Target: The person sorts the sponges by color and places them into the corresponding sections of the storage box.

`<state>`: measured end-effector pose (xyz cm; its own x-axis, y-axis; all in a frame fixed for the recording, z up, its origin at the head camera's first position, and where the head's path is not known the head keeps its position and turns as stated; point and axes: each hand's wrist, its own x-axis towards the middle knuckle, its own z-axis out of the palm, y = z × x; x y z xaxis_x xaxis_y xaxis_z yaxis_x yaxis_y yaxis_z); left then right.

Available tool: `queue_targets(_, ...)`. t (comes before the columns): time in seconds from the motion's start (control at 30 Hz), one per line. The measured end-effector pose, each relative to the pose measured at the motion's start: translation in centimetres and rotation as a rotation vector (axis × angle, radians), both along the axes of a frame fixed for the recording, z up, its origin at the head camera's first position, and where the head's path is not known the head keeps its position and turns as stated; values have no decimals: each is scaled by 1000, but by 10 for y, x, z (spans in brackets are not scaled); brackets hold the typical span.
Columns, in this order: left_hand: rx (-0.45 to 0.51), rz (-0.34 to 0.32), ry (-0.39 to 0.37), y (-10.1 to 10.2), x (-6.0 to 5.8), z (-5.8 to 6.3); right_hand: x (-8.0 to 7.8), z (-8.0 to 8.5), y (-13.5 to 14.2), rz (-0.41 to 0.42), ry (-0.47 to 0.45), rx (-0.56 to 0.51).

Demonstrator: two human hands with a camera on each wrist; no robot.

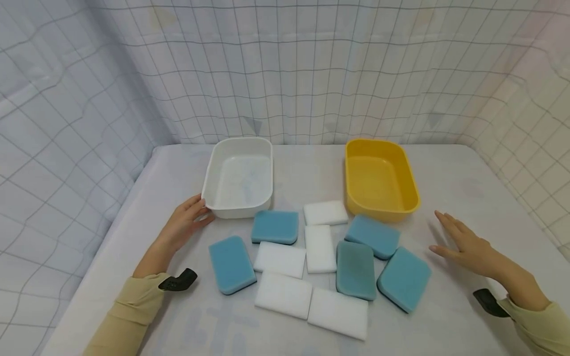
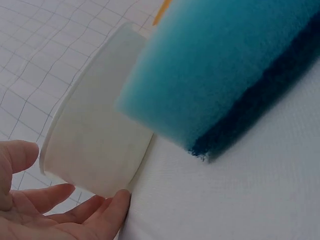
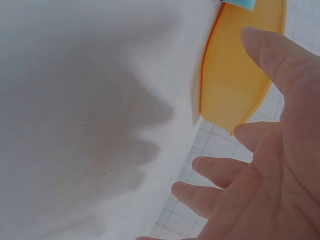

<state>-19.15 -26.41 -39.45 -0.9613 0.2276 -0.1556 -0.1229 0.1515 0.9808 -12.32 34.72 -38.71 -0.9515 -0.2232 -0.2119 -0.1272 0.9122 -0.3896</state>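
Note:
At the near left corner of a white plastic tub, my left hand has its fingertips right at the wall, fingers fairly straight. In the left wrist view those fingers lie along the tub's lower side, the thumb apart from it. My right hand hovers over the cloth right of a yellow tub, fingers spread and holding nothing; its shadow falls on the cloth. Between the hands lie several blue sponges with dark undersides and several white sponge blocks.
A white cloth covers the table. Grid-patterned curtains hang behind and at both sides. Two sponge pieces, one white and one blue, lie close against the yellow tub's near side. Small black devices are on both wrists.

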Motion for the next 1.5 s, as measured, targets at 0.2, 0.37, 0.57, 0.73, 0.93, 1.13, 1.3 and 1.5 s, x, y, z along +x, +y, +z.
queue_targets(0.2, 24, 31, -19, 1, 2, 1, 7, 5, -2, 14, 27, -83)
queue_targets(0.37, 3, 31, -34, 2, 3, 2, 11, 7, -8, 34, 38, -125)
queue_targets(0.57, 29, 58, -35, 4, 5, 3, 19, 10, -17, 52, 76, -115)
queue_targets(0.73, 109, 109, -34, 9, 5, 2, 28, 10, -25, 85, 117, -122)
queue_targets(0.93, 117, 106, -35, 10, 6, 3, 38, 7, -36, 109, 134, -96)
queue_targets(1.13, 98, 76, -33, 14, 4, -2, 55, 4, -45, 134, 142, -54)
queue_targets(1.3, 81, 67, -32, 16, 2, -6, 67, 0, -52, 161, 191, -28)
queue_targets(1.5, 84, 88, -12, 11, 2, -6, 66, -1, -67, 154, 155, -66)
